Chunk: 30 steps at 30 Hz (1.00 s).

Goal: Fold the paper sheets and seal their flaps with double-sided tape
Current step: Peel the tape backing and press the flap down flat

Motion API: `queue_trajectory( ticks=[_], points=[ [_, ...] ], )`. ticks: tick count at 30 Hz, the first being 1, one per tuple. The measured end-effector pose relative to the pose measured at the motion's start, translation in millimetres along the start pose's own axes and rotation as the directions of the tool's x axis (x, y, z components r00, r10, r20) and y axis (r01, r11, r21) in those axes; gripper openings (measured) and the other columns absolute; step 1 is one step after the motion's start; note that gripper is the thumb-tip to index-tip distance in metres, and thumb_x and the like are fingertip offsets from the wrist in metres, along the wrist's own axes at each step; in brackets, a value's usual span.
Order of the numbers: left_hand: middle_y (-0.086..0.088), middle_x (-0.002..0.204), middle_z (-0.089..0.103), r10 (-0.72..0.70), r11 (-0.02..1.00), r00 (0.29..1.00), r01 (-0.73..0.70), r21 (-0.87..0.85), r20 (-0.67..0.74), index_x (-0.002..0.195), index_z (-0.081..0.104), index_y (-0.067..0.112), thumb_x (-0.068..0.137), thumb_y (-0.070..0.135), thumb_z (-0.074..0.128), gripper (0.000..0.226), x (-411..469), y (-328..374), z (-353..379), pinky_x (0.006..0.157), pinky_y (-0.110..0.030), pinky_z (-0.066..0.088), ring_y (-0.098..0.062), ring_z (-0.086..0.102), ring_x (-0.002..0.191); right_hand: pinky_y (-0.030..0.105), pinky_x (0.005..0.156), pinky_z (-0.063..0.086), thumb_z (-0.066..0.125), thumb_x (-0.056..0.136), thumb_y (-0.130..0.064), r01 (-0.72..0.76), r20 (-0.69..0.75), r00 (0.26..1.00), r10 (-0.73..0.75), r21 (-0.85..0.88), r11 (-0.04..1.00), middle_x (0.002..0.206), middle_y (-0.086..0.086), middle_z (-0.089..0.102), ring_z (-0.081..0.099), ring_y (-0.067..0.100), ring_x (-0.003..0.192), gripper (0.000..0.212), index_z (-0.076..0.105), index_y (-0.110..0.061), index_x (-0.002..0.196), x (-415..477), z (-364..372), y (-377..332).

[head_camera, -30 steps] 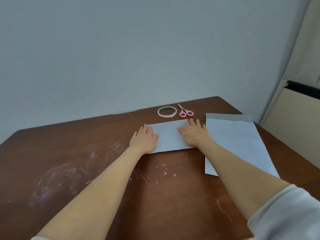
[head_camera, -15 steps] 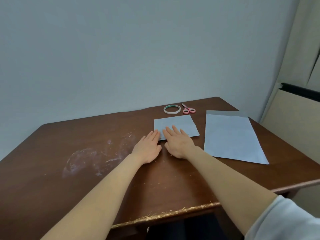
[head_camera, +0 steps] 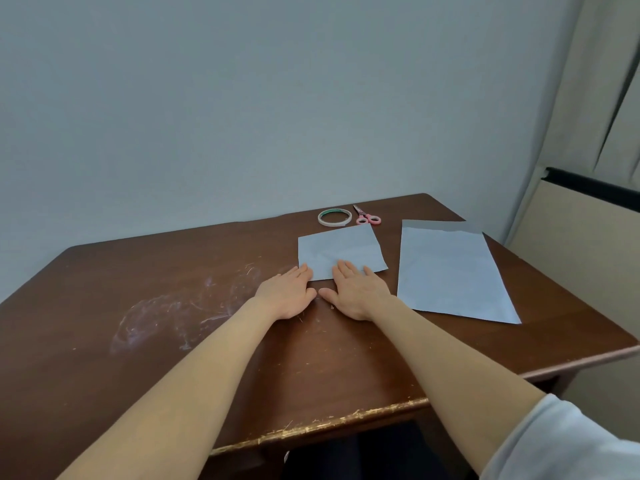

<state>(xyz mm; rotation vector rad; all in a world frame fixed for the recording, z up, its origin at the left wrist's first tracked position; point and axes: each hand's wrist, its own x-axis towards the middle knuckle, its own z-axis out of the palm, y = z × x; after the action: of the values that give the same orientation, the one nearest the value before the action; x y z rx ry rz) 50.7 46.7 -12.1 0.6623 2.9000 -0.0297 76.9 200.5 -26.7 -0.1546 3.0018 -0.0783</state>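
We see both grips spread flat, fingers straight. The left grip (head_camera: 287,294) touches the near left corner of the folded pale-blue paper sheet (head_camera: 341,249). The right grip (head_camera: 356,292) presses its near edge onto the brown wooden surface (head_camera: 138,341), near the white tape ring (head_camera: 334,217).

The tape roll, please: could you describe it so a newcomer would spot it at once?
Look to the far edge of the brown table. Beyond the folded paper lies the tape roll, left of the pink scissors: the only ring there.
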Motion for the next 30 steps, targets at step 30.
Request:
queue_trajectory(
  ticks=[30],
  points=[
    [-0.004, 0.161, 0.004, 0.022, 0.996, 0.988, -0.034, -0.078, -0.155, 0.153, 0.008, 0.012, 0.101, 0.023, 0.030, 0.057, 1, 1, 6, 0.120, -0.033, 0.016, -0.018, 0.010, 0.148, 0.042, 0.121, 0.006, 0.028, 0.102, -0.023, 0.129, -0.115, 0.986, -0.123, 0.044, 0.991, 0.163, 0.003, 0.000, -0.002, 0.023, 0.150, 0.058, 0.006, -0.015, 0.155, 5, -17, -11]
  ],
)
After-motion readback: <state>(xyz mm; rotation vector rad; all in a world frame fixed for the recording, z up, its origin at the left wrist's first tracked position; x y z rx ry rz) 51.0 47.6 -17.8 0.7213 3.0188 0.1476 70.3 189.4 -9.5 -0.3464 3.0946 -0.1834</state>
